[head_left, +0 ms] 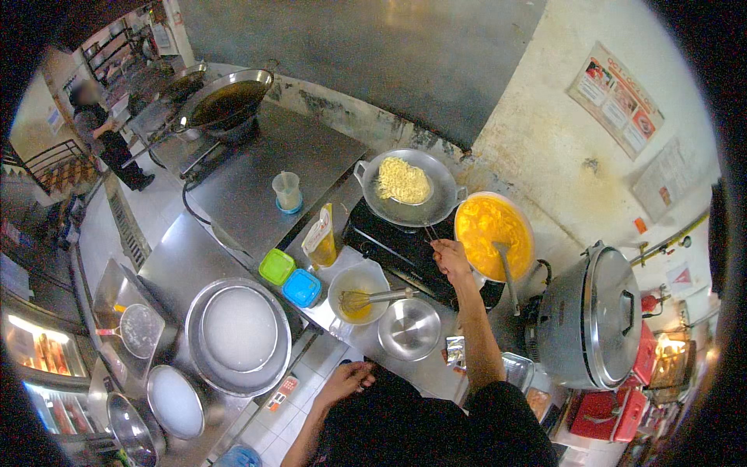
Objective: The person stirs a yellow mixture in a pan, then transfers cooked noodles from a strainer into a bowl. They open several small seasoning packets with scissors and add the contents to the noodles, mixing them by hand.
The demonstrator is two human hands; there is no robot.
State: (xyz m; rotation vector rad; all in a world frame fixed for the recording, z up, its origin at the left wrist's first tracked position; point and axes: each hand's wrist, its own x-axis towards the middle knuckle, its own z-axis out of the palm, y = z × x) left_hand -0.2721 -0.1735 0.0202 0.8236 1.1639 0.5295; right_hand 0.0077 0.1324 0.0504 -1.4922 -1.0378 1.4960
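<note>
My right hand (450, 257) grips the thin handle of a wire strainer (427, 198), whose bowl sits in a two-handled metal wok (373, 204). Pale yellow noodles (401, 180) lie in a heap in the strainer. Beneath the wok is a black gas stove (379, 233). To the right of this hand, a round container of orange-yellow sauce (487, 225) has a grey ladle (506, 271) standing in it. My left hand (350, 382) hangs low in front of my black clothing, fingers loosely curled; whether it touches anything is hidden.
On the counter are a bowl with a whisk (365, 298), an empty steel bowl (409, 330), green (276, 266) and blue (302, 288) tubs, and an oil pouch (320, 245). A large lidded cooker (589, 318) stands right. Wide metal basins (192, 344) are left. Another person (102, 131) stands far left.
</note>
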